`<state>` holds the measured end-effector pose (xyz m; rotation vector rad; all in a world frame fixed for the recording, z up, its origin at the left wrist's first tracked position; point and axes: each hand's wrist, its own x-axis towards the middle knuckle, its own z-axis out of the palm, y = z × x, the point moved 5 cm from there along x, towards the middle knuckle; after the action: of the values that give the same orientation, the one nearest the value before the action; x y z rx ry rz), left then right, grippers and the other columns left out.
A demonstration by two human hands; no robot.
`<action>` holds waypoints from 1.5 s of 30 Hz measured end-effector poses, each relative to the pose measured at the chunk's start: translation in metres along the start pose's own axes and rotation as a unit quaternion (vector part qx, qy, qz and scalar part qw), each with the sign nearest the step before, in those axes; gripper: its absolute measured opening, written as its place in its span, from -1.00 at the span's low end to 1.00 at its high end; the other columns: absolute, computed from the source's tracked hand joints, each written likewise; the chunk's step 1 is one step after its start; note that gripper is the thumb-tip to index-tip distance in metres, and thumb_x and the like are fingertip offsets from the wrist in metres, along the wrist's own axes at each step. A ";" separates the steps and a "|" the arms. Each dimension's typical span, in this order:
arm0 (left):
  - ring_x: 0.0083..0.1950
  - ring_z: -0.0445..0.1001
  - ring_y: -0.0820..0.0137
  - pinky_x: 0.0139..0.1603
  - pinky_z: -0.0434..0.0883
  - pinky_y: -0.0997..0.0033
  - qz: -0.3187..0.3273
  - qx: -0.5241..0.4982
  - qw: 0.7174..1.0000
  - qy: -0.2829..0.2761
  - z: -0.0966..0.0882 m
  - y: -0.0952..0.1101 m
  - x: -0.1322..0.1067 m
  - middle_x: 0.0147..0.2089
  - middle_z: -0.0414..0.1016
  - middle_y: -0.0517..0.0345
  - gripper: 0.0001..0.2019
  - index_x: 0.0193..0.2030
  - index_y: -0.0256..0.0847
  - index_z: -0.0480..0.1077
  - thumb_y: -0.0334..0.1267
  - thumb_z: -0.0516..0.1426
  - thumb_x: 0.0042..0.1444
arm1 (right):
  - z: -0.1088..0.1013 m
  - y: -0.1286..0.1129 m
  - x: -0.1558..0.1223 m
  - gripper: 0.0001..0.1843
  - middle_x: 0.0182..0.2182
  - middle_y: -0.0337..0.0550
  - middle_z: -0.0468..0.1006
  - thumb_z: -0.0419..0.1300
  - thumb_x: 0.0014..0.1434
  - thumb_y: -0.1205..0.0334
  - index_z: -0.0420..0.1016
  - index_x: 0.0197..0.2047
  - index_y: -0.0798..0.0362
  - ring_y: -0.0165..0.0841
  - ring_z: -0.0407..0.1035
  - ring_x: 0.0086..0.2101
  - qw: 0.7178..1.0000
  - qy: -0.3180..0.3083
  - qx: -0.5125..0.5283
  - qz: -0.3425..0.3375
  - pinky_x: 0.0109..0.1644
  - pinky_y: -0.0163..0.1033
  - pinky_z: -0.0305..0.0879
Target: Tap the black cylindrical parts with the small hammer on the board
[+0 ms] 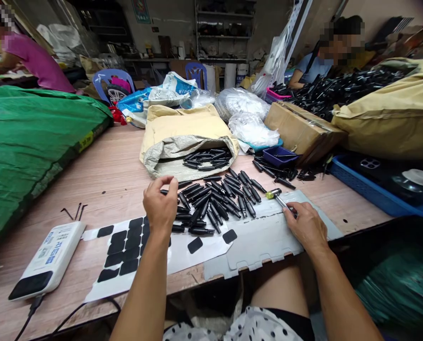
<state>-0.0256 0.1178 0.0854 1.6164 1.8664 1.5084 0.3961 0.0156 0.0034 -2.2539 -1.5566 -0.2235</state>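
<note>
Over the counter (pixel 117 154), the right hand (pixel 307 226) clamps its fingers on a small hammer (pixel 279 199), likely head-heavy, best held by the handle; left hand (pixel 160 202) curls beside black tubes (pixel 218 208), its grip unclear

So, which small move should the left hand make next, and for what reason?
Probably the left hand should bring one black piece onto the grey board beside the right hand. The right hand has a hammer-like tool in its grip there, and the left hand is next to the loose pile; whether it pinches a piece is unclear.
</note>
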 end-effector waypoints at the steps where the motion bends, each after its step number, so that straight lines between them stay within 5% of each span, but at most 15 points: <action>1: 0.05 0.52 0.17 0.16 0.44 0.17 -0.006 0.016 1.000 -0.003 -0.008 -0.002 -0.013 -0.07 0.63 0.15 -0.79 -0.14 -0.06 0.57 -0.06 0.17 0.26 | 0.000 -0.001 0.000 -0.66 -0.19 -0.06 0.53 0.08 0.34 0.02 0.59 -0.04 -0.02 -0.20 0.37 -0.18 1.000 0.002 -0.005 -0.003 -0.18 -0.14 0.18; 5: 0.10 0.49 0.14 0.10 0.46 0.18 -0.006 0.031 0.999 -0.002 -0.035 -0.004 -0.055 0.00 0.58 0.10 -0.75 -0.04 0.01 0.52 0.01 0.14 0.29 | 0.000 -0.006 -0.001 -0.71 -0.20 -0.07 0.51 0.10 0.34 0.07 0.57 -0.04 -0.01 -0.23 0.36 -0.21 0.998 0.029 -0.040 -0.027 -0.23 -0.16 0.12; 7: -0.15 0.51 0.22 -0.12 0.47 0.25 0.009 -0.003 0.999 -0.047 -0.039 -0.002 -0.073 -0.23 0.54 0.12 -0.75 -0.23 -0.01 0.49 0.04 0.10 0.31 | 0.000 -0.009 -0.003 -0.72 -0.20 -0.07 0.50 0.10 0.34 0.10 0.56 -0.05 0.00 -0.24 0.35 -0.22 0.996 0.054 -0.062 -0.039 -0.25 -0.17 0.09; 11: -0.55 0.16 0.37 -0.45 0.23 0.28 0.069 -0.030 0.983 -0.168 -0.037 -0.001 -0.107 -0.62 0.10 0.19 -0.46 -0.65 -0.12 0.08 0.04 0.05 0.33 | 0.000 -0.015 -0.007 -0.74 -0.22 -0.06 0.49 0.08 0.35 0.13 0.56 -0.06 0.02 -0.23 0.33 -0.23 0.989 0.094 -0.098 -0.065 -0.25 -0.17 0.08; 18: -0.57 0.10 0.42 -0.49 0.10 0.30 0.050 -0.046 0.984 -0.163 -0.045 -0.037 -0.124 -0.62 0.05 0.21 -0.46 -0.65 -0.16 0.04 -0.07 0.03 0.36 | -0.002 -0.021 -0.011 -0.72 -0.23 -0.04 0.48 0.06 0.38 0.15 0.55 -0.06 0.05 -0.23 0.33 -0.25 0.983 0.104 -0.132 -0.077 -0.28 -0.17 0.07; 24: -0.55 0.13 0.40 -0.46 0.13 0.31 0.021 -0.034 0.988 -0.151 -0.047 -0.048 -0.125 -0.61 0.07 0.22 -0.48 -0.63 -0.15 0.04 -0.07 0.01 0.36 | -0.003 -0.021 -0.011 -0.71 -0.22 -0.03 0.50 0.04 0.39 0.13 0.55 -0.04 0.04 -0.20 0.36 -0.21 0.983 0.104 -0.129 -0.072 -0.26 -0.15 0.10; 27: -0.48 0.22 0.36 -0.40 0.24 0.31 0.010 0.021 0.994 -0.110 -0.051 -0.047 -0.115 -0.55 0.18 0.23 -0.65 -0.53 -0.10 0.22 -0.11 0.07 0.30 | -0.002 -0.022 -0.012 -0.69 -0.23 -0.03 0.50 0.04 0.39 0.12 0.56 -0.04 0.04 -0.20 0.36 -0.21 0.984 0.102 -0.131 -0.070 -0.26 -0.14 0.10; 29: -0.29 0.39 0.26 -0.21 0.37 0.25 0.035 0.078 0.992 -0.092 -0.051 -0.043 -0.104 -0.37 0.43 0.16 -0.92 -0.29 -0.08 0.43 -0.20 0.14 0.19 | -0.002 -0.023 -0.012 -0.67 -0.23 -0.02 0.50 0.02 0.39 0.12 0.57 -0.03 0.05 -0.20 0.37 -0.21 0.984 0.101 -0.130 -0.069 -0.25 -0.14 0.12; 33: 0.18 0.36 0.01 0.19 0.30 -0.02 0.071 0.198 0.966 -0.150 -0.039 -0.043 -0.089 0.06 0.58 0.06 -0.66 -0.01 -0.09 0.52 -0.36 0.21 0.04 | -0.001 -0.014 -0.008 -0.62 -0.18 0.01 0.52 0.01 0.39 0.06 0.58 0.00 0.04 -0.15 0.39 -0.17 0.992 0.066 -0.095 -0.056 -0.22 -0.12 0.18; 39: 0.08 0.36 0.02 0.14 0.28 -0.04 0.035 0.230 0.953 -0.194 -0.043 -0.061 -0.094 -0.13 0.59 0.07 -0.83 -0.10 -0.05 0.61 -0.23 0.28 0.15 | -0.006 0.029 -0.010 -0.47 -0.27 -0.07 0.52 0.15 0.24 -0.28 0.56 -0.02 -0.01 -0.17 0.41 -0.27 0.999 -0.019 0.047 0.008 -0.18 -0.08 0.28; 42: 0.04 0.37 0.06 0.11 0.27 0.00 0.063 0.195 0.962 -0.181 -0.050 -0.054 -0.106 -0.13 0.58 0.07 -0.82 -0.06 -0.05 0.61 -0.20 0.26 0.21 | -0.009 0.037 -0.017 -0.50 -0.24 -0.01 0.51 0.06 0.29 -0.25 0.52 -0.10 0.00 -0.10 0.42 -0.21 0.998 -0.051 0.014 -0.019 -0.18 -0.05 0.29; 45: 0.02 0.37 0.12 0.09 0.27 0.07 0.118 0.125 0.956 -0.238 -0.042 -0.035 -0.124 -0.11 0.58 0.08 -0.82 -0.03 -0.05 0.60 -0.21 0.25 0.25 | -0.020 0.036 -0.024 -0.54 -0.18 0.06 0.53 -0.01 0.33 -0.16 0.49 -0.12 0.03 -0.10 0.42 -0.19 0.999 -0.048 0.021 -0.013 -0.17 -0.05 0.31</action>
<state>-0.0325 -0.0024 0.0246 2.1485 1.6795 0.8591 0.4222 -0.0242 0.0048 -2.2423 -1.6238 -0.0907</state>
